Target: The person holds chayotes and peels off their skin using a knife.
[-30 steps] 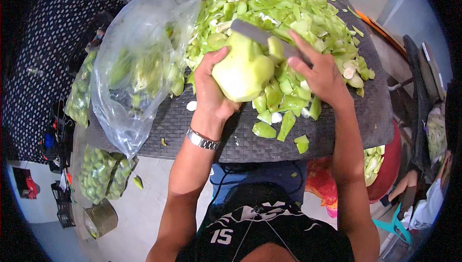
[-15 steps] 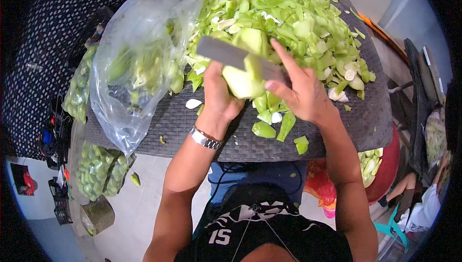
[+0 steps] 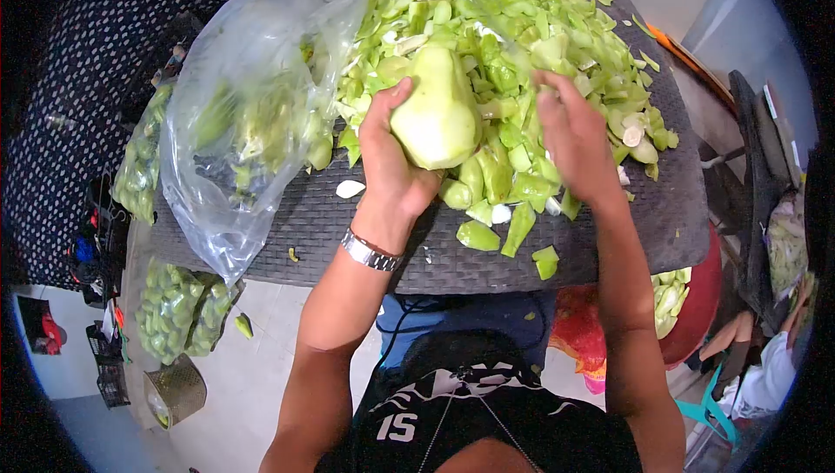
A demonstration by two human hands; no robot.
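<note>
My left hand [image 3: 391,151] is wrapped round a pale green, peeled vegetable [image 3: 437,112], its thumb on the left side. To the right, my right hand [image 3: 572,136] is smeared by motion, apart from the vegetable. It is closed on a knife, whose blade [image 3: 504,28] is a faint blurred streak over the heap. The large heap of green peels and cut pieces [image 3: 531,16] lies behind and beside both hands. Loose peel pieces [image 3: 478,236] rest near the front edge of the dark woven table [image 3: 348,256].
A clear plastic bag [image 3: 261,99] with green pieces lies on the table's left. Bags of green vegetables [image 3: 170,308] and a woven basket [image 3: 177,390] are at the lower left. A red container [image 3: 703,308] with pale green pieces stands below right. Part of another person [image 3: 770,377] shows at far right.
The knife has swung from across the vegetable to up over the heap, with my right hand moving right of it. The vegetable now stands more upright in my left hand.
</note>
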